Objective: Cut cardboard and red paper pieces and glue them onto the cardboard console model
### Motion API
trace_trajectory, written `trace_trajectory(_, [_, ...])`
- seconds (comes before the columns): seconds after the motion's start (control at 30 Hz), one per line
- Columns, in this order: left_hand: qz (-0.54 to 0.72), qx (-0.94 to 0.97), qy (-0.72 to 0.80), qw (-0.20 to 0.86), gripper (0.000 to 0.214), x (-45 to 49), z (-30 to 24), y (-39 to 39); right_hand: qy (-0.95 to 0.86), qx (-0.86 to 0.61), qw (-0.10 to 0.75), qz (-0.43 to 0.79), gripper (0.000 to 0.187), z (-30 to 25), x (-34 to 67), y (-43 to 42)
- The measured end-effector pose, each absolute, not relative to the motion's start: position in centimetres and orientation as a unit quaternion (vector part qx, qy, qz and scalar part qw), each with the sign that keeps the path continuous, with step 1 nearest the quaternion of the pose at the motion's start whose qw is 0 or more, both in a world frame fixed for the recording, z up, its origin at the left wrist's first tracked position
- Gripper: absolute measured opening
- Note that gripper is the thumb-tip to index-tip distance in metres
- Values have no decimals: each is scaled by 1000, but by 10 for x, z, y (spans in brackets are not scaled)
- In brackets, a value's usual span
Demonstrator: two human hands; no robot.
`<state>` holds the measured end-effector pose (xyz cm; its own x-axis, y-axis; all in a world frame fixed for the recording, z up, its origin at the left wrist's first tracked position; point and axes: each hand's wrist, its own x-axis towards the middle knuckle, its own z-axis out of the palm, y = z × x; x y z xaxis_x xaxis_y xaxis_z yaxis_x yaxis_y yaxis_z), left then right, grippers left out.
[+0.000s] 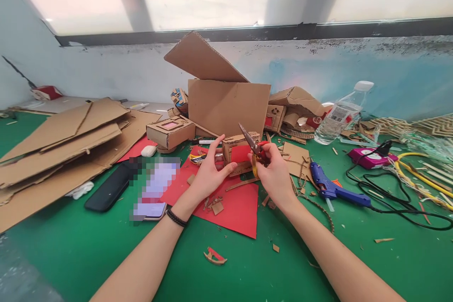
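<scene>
A small cardboard box (229, 152) with a red panel on its front is in the grasp of my left hand (208, 172), whose thumb lies along the near lower side and whose index finger points up at the left. My right hand (274, 174) is closed round the red and yellow handles of a pair of scissors (252, 138). Their blades point up and to the left, in front of the box. Beneath both hands lies a red sheet (237, 217) with cardboard scraps (217, 208) on it. Part of the box is hidden by the hands and scissors.
At left are stacked cardboard sheets (63, 144), a black case (109, 188) and a phone (152, 210). A cardboard box with a cutout (170, 139) and a large upright panel (228, 104) stand behind. Right are a blue glue gun (329, 188), black cable and water bottle (339, 115).
</scene>
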<state>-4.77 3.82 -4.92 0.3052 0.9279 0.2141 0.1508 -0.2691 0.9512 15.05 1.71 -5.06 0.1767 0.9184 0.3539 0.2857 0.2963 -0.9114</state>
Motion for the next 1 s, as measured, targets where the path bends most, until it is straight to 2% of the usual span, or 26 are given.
trace_trajectory(0.27, [441,670,408,436,77,-45,-51,39,-625,-523,538,217,20,-52,152,18])
trace_trajectory(0.63, [450,659,431,422,78,-42,-54,40,-609,-545,533,219,18,-42,157,18])
trace_trajectory(0.83, [457,648,418,443,78,-45,-47,40,-554,-553,564,262,42,-40,192,18])
trace_trajectory(1.0, [463,632,408,468,81,-52,-42,43,-625,-571,455,279,50,-34,225,12])
